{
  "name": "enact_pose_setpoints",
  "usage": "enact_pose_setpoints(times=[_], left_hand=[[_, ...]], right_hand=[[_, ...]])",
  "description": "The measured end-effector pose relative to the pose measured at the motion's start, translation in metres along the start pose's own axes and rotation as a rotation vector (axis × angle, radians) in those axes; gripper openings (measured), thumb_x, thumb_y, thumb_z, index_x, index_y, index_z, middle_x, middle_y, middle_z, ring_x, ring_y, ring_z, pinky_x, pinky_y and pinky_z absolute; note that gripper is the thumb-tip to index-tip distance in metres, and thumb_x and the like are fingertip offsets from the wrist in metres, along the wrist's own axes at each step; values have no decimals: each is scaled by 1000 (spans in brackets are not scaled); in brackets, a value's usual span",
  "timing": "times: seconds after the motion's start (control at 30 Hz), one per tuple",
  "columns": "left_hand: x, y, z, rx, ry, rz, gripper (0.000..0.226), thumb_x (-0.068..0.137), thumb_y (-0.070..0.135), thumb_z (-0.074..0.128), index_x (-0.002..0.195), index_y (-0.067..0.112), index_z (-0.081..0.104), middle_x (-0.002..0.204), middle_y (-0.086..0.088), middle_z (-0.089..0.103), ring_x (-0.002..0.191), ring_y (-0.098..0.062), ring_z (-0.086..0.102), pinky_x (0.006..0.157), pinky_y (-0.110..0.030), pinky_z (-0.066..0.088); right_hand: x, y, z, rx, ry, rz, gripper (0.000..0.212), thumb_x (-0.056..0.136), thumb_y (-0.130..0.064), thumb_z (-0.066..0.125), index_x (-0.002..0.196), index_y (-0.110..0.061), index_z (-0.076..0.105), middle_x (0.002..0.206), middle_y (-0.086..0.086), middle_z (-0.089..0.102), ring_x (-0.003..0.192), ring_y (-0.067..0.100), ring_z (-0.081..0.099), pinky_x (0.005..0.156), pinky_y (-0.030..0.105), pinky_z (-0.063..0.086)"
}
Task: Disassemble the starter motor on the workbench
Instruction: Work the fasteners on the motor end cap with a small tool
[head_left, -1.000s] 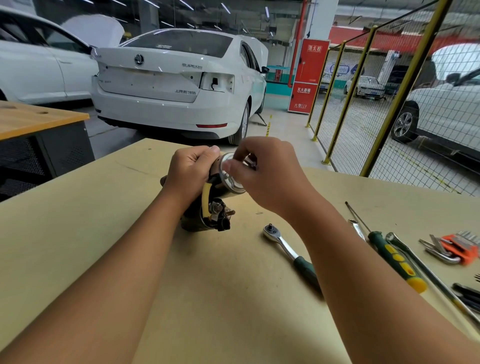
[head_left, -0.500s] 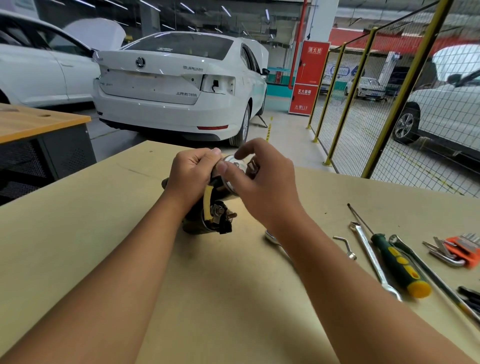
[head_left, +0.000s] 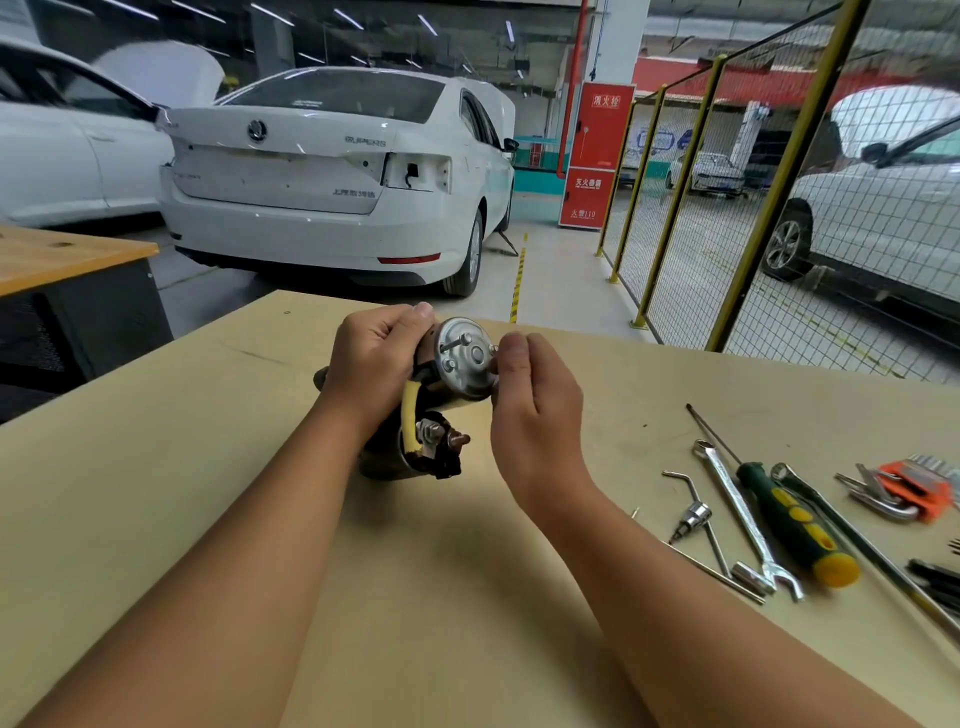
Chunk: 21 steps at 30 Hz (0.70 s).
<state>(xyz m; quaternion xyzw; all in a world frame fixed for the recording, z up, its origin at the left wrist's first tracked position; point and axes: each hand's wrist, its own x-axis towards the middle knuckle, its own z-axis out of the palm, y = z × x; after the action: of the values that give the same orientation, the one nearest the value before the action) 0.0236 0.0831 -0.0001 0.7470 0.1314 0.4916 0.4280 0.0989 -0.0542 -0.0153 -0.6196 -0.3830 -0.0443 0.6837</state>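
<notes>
Starter motor (head_left: 415, 415) is held raised off the workbench (head_left: 208, 467), tilted, with its silver end cap (head_left: 464, 358) turned toward the camera. Left hand (head_left: 376, 358) wraps closed around the body just behind the cap, thumb on top. Right hand (head_left: 524, 395) sits at the cap's right edge, thumb and fingertips drawn narrow as if pinching something small there; what they hold, if anything, cannot be made out. One through bolt (head_left: 451, 343) protrudes from the cap face, to the left of the pinch. Below the left-hand grip hang the yellow cable (head_left: 408, 415) and solenoid terminals (head_left: 441, 436).

Risk assessment: a loosened bolt could slip from so narrow a pinch and roll off the bench. With bolts withdrawn, the cap may spring free and release internal parts. The one-handed hold on a heavy unit invites a drop. Wrench (head_left: 737, 514) and screwdriver (head_left: 789, 519) lie well right of both hands.
</notes>
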Motion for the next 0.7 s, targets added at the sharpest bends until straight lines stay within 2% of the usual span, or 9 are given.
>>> enact_pose_setpoints(times=[0.1, 0.13, 0.2, 0.27, 0.37, 0.43, 0.5, 0.6, 0.7], left_hand=[[1, 0, -1, 43, -45, -21, 62, 99, 50, 47, 80, -6, 65, 75, -31, 58, 70, -38, 52, 71, -47, 48], [4, 0, -2, 76, -79, -62, 65, 98, 58, 44, 73, 1, 62, 70, -24, 57, 70, -37, 51, 72, -46, 47], [9, -1, -4, 164, -155, -146, 75, 93, 75, 36, 64, 7, 49, 60, -7, 51, 64, -27, 47, 71, -42, 41], [12, -2, -5, 221, -176, -178, 78, 90, 82, 32, 62, 10, 46, 59, -2, 51, 64, -24, 48, 72, -42, 40], [11, 0, -4, 250, -147, -179, 70, 91, 76, 34, 55, 18, 45, 55, 3, 51, 64, -24, 48, 73, -44, 42], [10, 2, -3, 249, -143, -171, 64, 93, 69, 36, 54, 19, 44, 54, 5, 49, 64, -25, 47, 76, -50, 44], [11, 4, -4, 223, -153, -165, 61, 93, 63, 39, 57, 14, 47, 58, -1, 52, 67, -27, 48, 80, -55, 45], [12, 4, -7, 212, -182, -153, 61, 92, 56, 41, 66, 1, 48, 63, -9, 53, 70, -28, 48, 82, -58, 45], [10, 4, -8, 359, -190, -90, 58, 91, 54, 37, 67, 5, 55, 61, -2, 57, 68, -27, 52, 73, -49, 45]], right_hand=[[7, 16, -12, -197, -80, 82, 37, 104, -35, 46, 69, -24, 43, 60, -15, 52, 57, 6, 42, 52, 21, 32], [8, 20, -15, -259, -119, 69, 38, 105, -36, 46, 69, -22, 44, 60, -13, 52, 57, 8, 43, 52, 23, 32], [9, 24, -19, -342, -161, 19, 39, 106, -38, 44, 72, -19, 45, 59, -6, 51, 59, 13, 45, 55, 28, 35], [9, 25, -23, -411, -180, -38, 39, 106, -40, 42, 75, -16, 48, 61, -4, 52, 60, 15, 47, 58, 32, 38], [13, 29, -33, -596, -271, -93, 39, 106, -41, 41, 83, -12, 52, 71, 2, 57, 70, 27, 53, 61, 40, 41], [14, 34, -39, -813, -365, -120, 31, 104, -40, 46, 88, -15, 54, 82, 4, 60, 79, 31, 54, 65, 40, 45], [14, 38, -43, -956, -437, -118, 21, 101, -39, 53, 98, -21, 62, 95, 2, 65, 89, 29, 57, 68, 36, 45], [13, 40, -45, -992, -490, -84, 14, 94, -36, 61, 103, -26, 66, 102, -1, 67, 96, 26, 60, 69, 32, 43], [13, 44, -45, -961, -482, -46, 18, 92, -36, 63, 108, -27, 66, 103, -2, 67, 98, 23, 60, 72, 32, 45]])
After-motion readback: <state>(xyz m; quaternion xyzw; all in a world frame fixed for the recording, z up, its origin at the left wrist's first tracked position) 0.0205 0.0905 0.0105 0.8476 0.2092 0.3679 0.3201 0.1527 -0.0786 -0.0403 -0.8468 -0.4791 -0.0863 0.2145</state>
